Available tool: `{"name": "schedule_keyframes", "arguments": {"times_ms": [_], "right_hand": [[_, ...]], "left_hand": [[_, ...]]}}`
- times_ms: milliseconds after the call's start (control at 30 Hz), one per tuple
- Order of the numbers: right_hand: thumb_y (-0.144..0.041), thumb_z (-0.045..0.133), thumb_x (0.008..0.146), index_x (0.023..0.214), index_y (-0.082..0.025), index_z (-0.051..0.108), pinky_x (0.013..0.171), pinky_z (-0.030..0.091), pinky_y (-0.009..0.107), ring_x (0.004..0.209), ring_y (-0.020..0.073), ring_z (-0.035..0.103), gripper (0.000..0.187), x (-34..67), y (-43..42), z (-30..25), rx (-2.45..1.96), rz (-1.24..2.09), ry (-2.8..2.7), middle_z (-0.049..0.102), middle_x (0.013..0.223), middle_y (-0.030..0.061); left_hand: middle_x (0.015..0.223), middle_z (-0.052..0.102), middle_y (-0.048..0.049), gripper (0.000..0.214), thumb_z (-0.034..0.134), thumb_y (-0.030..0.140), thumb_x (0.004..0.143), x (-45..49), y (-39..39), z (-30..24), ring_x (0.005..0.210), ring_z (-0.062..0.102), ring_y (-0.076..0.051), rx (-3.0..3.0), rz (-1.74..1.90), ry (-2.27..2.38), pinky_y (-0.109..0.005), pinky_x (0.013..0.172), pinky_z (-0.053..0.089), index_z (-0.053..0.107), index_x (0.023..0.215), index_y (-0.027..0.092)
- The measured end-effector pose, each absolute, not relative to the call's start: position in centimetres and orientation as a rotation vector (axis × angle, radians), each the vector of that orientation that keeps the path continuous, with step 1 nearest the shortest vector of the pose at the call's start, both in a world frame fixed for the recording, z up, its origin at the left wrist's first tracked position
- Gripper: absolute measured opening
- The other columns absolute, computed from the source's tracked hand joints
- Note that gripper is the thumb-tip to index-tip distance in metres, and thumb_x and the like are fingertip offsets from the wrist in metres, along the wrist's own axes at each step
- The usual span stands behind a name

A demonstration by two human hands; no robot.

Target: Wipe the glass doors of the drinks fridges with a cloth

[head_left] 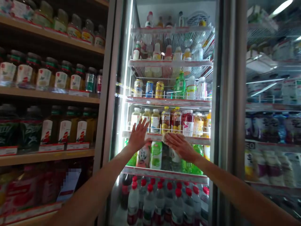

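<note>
Both my arms reach into an open drinks fridge. My left hand (pixel 138 135) is raised with its fingers spread, palm toward the front rail of a wire shelf (pixel 199 140) that carries yellow and red drink bottles (pixel 166 119). My right hand (pixel 180 146) lies flat, fingers stretched left, along the same shelf edge. Whether it presses something pale at the fingertips I cannot make out. Below the hands stand a pink bottle (pixel 144 156) and a green-and-white bottle (pixel 156 154).
Red-capped water bottles (pixel 162 197) fill the bottom shelf. Cans (pixel 149 89) and a green bottle (pixel 180 84) sit higher up. Wooden shelves (pixel 47 95) of jars and bottles stand on the left. A closed glass fridge door (pixel 272 110) is on the right.
</note>
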State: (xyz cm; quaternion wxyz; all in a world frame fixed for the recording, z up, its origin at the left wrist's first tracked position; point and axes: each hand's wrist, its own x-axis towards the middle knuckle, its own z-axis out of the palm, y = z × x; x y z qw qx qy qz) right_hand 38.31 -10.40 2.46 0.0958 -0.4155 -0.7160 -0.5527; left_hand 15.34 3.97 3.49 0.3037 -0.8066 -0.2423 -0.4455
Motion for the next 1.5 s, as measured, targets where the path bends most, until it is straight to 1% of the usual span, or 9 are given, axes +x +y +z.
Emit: {"name": "schedule_keyframes", "arguments": {"times_ms": [233,433,600,700,833,1067,1267,1433,1500], "right_hand": [[-0.009,0.04,0.085,0.135,-0.02,0.042,0.108,0.027,0.047,0.138,0.0238,0.02,0.051,42.0,-12.4,4.9,-1.335,-1.618,-1.665,0.035,0.145,0.0089],[-0.006,0.039,0.083,0.136,-0.026,0.039,0.107,0.029,0.044,0.136,0.021,0.025,0.057,44.6,-14.4,3.2,-1.349,-1.671,-1.881,0.039,0.143,0.0034],[-0.008,0.038,0.084,0.141,-0.026,0.03,0.105,0.03,0.047,0.136,0.0239,0.025,0.06,46.7,-14.7,6.7,-1.321,-1.664,-1.368,0.032,0.146,0.0071],[-0.01,0.038,0.085,0.142,-0.027,0.025,0.105,0.031,0.047,0.136,0.025,0.024,0.061,46.8,-14.9,5.6,-1.27,-1.675,-1.365,0.029,0.147,0.0072],[-0.01,0.038,0.085,0.139,-0.027,0.032,0.106,0.032,0.047,0.135,0.0246,0.027,0.057,47.6,-15.4,4.9,-1.329,-1.689,-1.523,0.035,0.144,0.0073],[-0.012,0.035,0.085,0.136,-0.02,0.039,0.103,0.033,0.053,0.133,0.0272,0.031,0.052,46.3,-12.3,11.9,-1.157,-1.568,-0.936,0.037,0.142,0.0114],[-0.011,0.037,0.085,0.134,-0.024,0.041,0.107,0.031,0.046,0.136,0.0232,0.026,0.051,42.3,-10.4,9.6,-1.263,-1.651,-1.564,0.036,0.144,0.0058],[-0.009,0.034,0.083,0.136,-0.018,0.04,0.104,0.033,0.051,0.132,0.0282,0.031,0.054,42.4,-9.4,12.9,-1.138,-1.548,-1.022,0.034,0.144,0.0112],[-0.009,0.034,0.082,0.137,-0.018,0.037,0.104,0.032,0.051,0.133,0.0286,0.029,0.056,40.9,-8.2,13.2,-1.158,-1.535,-1.048,0.032,0.145,0.0109]], "left_hand": [[0.149,0.023,-0.0131,0.073,0.056,0.042,0.081,17.8,2.5,4.9,0.139,0.014,-0.026,-2.13,-1.255,-0.611,-0.046,0.112,0.016,0.026,0.14,0.013],[0.148,0.025,-0.0136,0.075,0.057,0.042,0.079,19.3,3.0,5.1,0.138,0.016,-0.028,-2.111,-1.295,-0.539,-0.049,0.11,0.018,0.026,0.14,0.014],[0.148,0.025,-0.0126,0.077,0.057,0.045,0.079,20.0,3.6,5.2,0.139,0.016,-0.028,-2.096,-1.345,-0.515,-0.049,0.11,0.019,0.022,0.141,0.016],[0.148,0.026,-0.0125,0.075,0.055,0.043,0.08,20.0,3.6,5.3,0.138,0.016,-0.027,-2.118,-1.349,-0.519,-0.05,0.11,0.019,0.021,0.142,0.016],[0.148,0.025,-0.0127,0.07,0.052,0.04,0.081,19.7,3.4,6.0,0.138,0.018,-0.027,-2.147,-1.316,-0.542,-0.05,0.11,0.018,0.024,0.141,0.015],[0.149,0.024,-0.0113,0.064,0.046,0.039,0.084,19.4,3.6,6.8,0.138,0.017,-0.026,-2.112,-1.301,-0.561,-0.049,0.112,0.015,0.027,0.14,0.015],[0.149,0.024,-0.0118,0.064,0.045,0.04,0.084,17.8,4.4,8.3,0.138,0.017,-0.027,-2.082,-1.374,-0.671,-0.05,0.11,0.02,0.028,0.14,0.014],[0.148,0.025,-0.0127,0.062,0.045,0.04,0.084,15.5,5.6,8.9,0.137,0.02,-0.029,-2.068,-1.369,-0.794,-0.051,0.108,0.023,0.032,0.138,0.013],[0.148,0.025,-0.0126,0.062,0.045,0.039,0.084,14.8,5.8,8.7,0.137,0.02,-0.029,-2.073,-1.338,-0.802,-0.051,0.108,0.023,0.032,0.138,0.013]]}}
